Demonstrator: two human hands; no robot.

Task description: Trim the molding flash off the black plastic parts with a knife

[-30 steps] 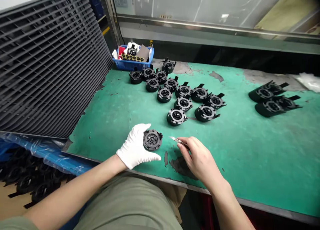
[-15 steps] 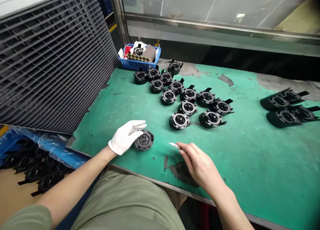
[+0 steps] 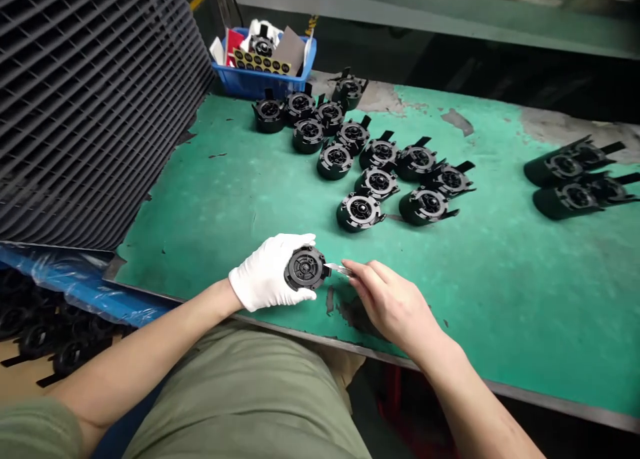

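Observation:
My left hand [image 3: 273, 272], in a white glove, grips a round black plastic part [image 3: 306, 267] near the front of the green table. Its ribbed, ringed face is turned up toward me, and the thumb and fingers wrap its left side. Bare, my right hand [image 3: 393, 302] pinches a small craft knife [image 3: 341, 268] with a pointed silver blade. The blade tip meets the right rim of the part, or lies very close to it; I cannot tell which. Most of the knife's handle is hidden in my fingers.
Several similar black parts [image 3: 360, 209] with upright tabs stand across the middle of the green table [image 3: 225, 199]. More parts [image 3: 565, 199] stand at the right. A blue basket [image 3: 260, 82] sits at the back left, beside stacked grey grids [image 3: 100, 112]. Lower left, black parts [image 3: 37, 336] fill a box.
My left hand has taken a fuller hold of the black part and shifted it right. The knife's blade has come up to the part's rim. The view has tilted down.

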